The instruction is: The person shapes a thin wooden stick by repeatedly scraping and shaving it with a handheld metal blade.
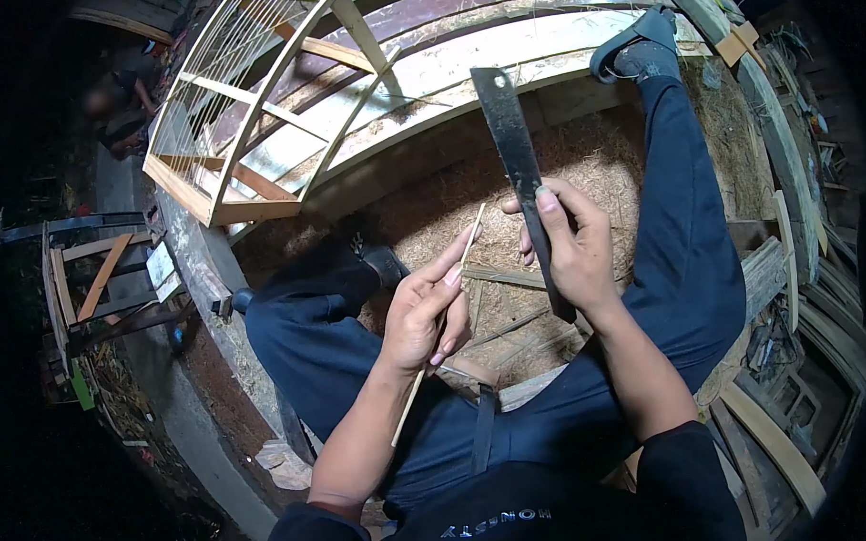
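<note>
My left hand [425,314] is closed around a thin pale strip of wood or bamboo [407,410]. The strip runs up at a slant, past my thumb, its upper end level with my right fingers. In my right hand [575,246] is a long, dark, flat metal blade [509,134], held near its middle. A round hole shows near the blade's square upper end, and its lower end points back toward my lap. Strip and blade are apart. My right fingertips are partly behind the blade.
A wooden frame with thin cords [256,114] stands on a long pale plank [445,70]. Wood shavings [583,189] cover the ground between my legs. Curved wood pieces [778,440] lie at the right, a slatted wooden item [104,272] at the left. Another person [127,109] is at far left.
</note>
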The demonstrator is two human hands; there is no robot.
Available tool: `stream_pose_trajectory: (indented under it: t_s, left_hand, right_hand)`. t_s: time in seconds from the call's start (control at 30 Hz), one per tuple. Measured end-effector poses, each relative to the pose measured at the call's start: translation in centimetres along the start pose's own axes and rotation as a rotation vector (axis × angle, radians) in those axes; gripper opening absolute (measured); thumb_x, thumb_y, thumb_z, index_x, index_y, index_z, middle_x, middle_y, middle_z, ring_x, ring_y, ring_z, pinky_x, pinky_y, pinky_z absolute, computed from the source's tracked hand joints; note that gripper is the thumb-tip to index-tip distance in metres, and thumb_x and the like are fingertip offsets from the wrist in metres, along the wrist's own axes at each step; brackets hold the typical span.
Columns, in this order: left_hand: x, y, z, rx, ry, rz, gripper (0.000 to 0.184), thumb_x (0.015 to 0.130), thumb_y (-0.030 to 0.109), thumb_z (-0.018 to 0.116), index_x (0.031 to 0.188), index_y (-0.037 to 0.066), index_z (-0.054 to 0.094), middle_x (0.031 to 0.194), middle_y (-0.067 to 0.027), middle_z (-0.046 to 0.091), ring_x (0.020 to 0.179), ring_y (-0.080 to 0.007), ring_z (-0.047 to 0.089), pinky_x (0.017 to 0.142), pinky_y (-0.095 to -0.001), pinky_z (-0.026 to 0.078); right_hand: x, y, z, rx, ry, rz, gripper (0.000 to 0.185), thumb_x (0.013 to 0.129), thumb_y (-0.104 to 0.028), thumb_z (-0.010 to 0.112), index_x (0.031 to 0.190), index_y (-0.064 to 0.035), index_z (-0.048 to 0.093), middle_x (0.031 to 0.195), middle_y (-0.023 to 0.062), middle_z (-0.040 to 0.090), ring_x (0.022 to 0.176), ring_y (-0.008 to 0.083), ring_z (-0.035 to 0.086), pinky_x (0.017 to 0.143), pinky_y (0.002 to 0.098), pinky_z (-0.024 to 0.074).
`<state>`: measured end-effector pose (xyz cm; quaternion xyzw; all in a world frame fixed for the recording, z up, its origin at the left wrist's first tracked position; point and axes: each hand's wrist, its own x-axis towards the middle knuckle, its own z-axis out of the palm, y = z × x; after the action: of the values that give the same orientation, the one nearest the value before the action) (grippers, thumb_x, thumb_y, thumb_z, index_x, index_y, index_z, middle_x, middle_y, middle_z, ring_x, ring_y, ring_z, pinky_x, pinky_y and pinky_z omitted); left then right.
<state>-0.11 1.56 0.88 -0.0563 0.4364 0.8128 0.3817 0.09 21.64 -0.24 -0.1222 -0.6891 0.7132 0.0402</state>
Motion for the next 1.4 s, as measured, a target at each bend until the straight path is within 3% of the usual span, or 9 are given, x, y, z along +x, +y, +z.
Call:
stream_pose_trajectory:
  t_s: [0.17, 0.4, 0.6, 0.73, 0.8, 0.93, 1.2, 1.3, 1.4]
  left_hand:
    - [0.0, 0.2, 0.1, 0.015, 0.005, 0.002, 0.053, 0.108, 0.02, 0.041, 0.156, 0.001, 0.03, 0.043, 0.0001, 0.041, 0.028, -0.0064, 0.03, 0.03, -0.021, 0.028]
    - [-0.1, -0.3, -0.6, -0.034, 0.008, -0.016, 0.052, 0.109, 0.02, 0.038, 0.158, 0.005, 0.027, 0.044, -0.0023, 0.043, 0.03, -0.009, 0.031, 0.033, -0.0219, 0.03]
    - [-0.2, 0.2, -0.2, 0.05, 0.074, 0.029, 0.046, 0.109, 0.02, 0.036, 0.151, 0.002, 0.037, 0.044, -0.0036, 0.041, 0.029, -0.0096, 0.03, 0.031, -0.0233, 0.027]
    - [-0.4, 0.4, -0.1, -0.051, 0.011, -0.061, 0.058, 0.105, 0.016, 0.039, 0.158, 0.001, 0.022, 0.044, -0.0014, 0.038, 0.029, -0.0092, 0.029, 0.031, -0.023, 0.026]
    - [-0.6, 0.1, -0.2, -0.015, 0.087, -0.023, 0.048, 0.108, 0.02, 0.039, 0.151, 0.0, 0.032, 0.043, -0.0008, 0.037, 0.027, -0.0089, 0.027, 0.03, -0.0229, 0.025]
    - [-0.5, 0.6, -0.1, -0.091, 0.038, -0.097, 0.056, 0.105, 0.01, 0.036, 0.158, 0.004, 0.023, 0.043, -0.0002, 0.035, 0.028, -0.0085, 0.025, 0.03, -0.0227, 0.024]
    - [-0.4, 0.0, -0.8, -0.086, 0.036, -0.055, 0.041, 0.104, 0.011, 0.043, 0.143, 0.001, 0.046, 0.047, -0.0015, 0.039, 0.031, -0.0087, 0.028, 0.031, -0.0231, 0.026]
    - [-0.6, 0.1, -0.1, -0.084, 0.109, -0.061, 0.026, 0.106, 0.015, 0.043, 0.122, -0.001, 0.055, 0.046, -0.0021, 0.039, 0.03, -0.0087, 0.028, 0.031, -0.0238, 0.026]
    - [-0.7, -0.7, -1.6, -0.059, 0.036, -0.053, 0.033, 0.109, 0.02, 0.041, 0.131, -0.002, 0.054, 0.045, -0.0028, 0.039, 0.029, -0.0096, 0.027, 0.031, -0.024, 0.026]
  right_hand:
    - [-0.7, -0.4, 0.0, -0.059, -0.088, -0.095, 0.027, 0.101, -0.011, 0.058, 0.123, 0.0014, 0.067, 0.1, 0.0091, 0.068, 0.072, 0.0096, 0.063, 0.061, 0.0228, 0.0516]
    - [-1.1, -0.3, 0.7, -0.351, -0.123, -0.441, 0.033, 0.088, 0.0, 0.071, 0.121, -0.0013, 0.071, 0.11, 0.0118, 0.062, 0.086, 0.0162, 0.067, 0.072, 0.0267, 0.0553]
    - [-3.1, 0.4, 1.9, -0.444, -0.214, -0.586, 0.044, 0.078, 0.001, 0.077, 0.121, -0.0081, 0.073, 0.088, 0.0083, 0.051, 0.07, 0.0164, 0.053, 0.06, 0.0286, 0.0465]
    - [-2.1, 0.7, 1.3, -0.526, -0.05, -0.553, 0.04, 0.082, -0.008, 0.077, 0.122, -0.0076, 0.072, 0.079, 0.0079, 0.05, 0.06, 0.0175, 0.052, 0.051, 0.0319, 0.0461]
    - [-3.2, -0.1, 1.6, -0.51, -0.242, -0.581, 0.042, 0.082, -0.002, 0.075, 0.123, -0.0061, 0.072, 0.077, 0.0071, 0.049, 0.059, 0.0173, 0.052, 0.05, 0.0319, 0.0454]
    - [-1.7, 1.5, 1.3, -0.516, -0.05, -0.551, 0.041, 0.081, -0.007, 0.077, 0.122, -0.0072, 0.072, 0.074, 0.0064, 0.047, 0.057, 0.0164, 0.053, 0.049, 0.0323, 0.0451]
    - [-1.7, 1.7, 1.6, -0.512, -0.051, -0.586, 0.041, 0.081, -0.005, 0.076, 0.121, -0.0049, 0.072, 0.074, 0.0072, 0.049, 0.054, 0.016, 0.05, 0.047, 0.0324, 0.0436]
    - [-2.9, 0.6, 1.9, -0.503, -0.128, -0.605, 0.042, 0.08, -0.003, 0.076, 0.122, -0.0054, 0.072, 0.074, 0.0074, 0.05, 0.053, 0.0164, 0.049, 0.047, 0.0322, 0.0428]
    - [-2.9, 0.7, 1.8, -0.51, -0.212, -0.576, 0.041, 0.081, -0.002, 0.075, 0.122, -0.0052, 0.072, 0.074, 0.0079, 0.05, 0.054, 0.0177, 0.05, 0.047, 0.0322, 0.0431]
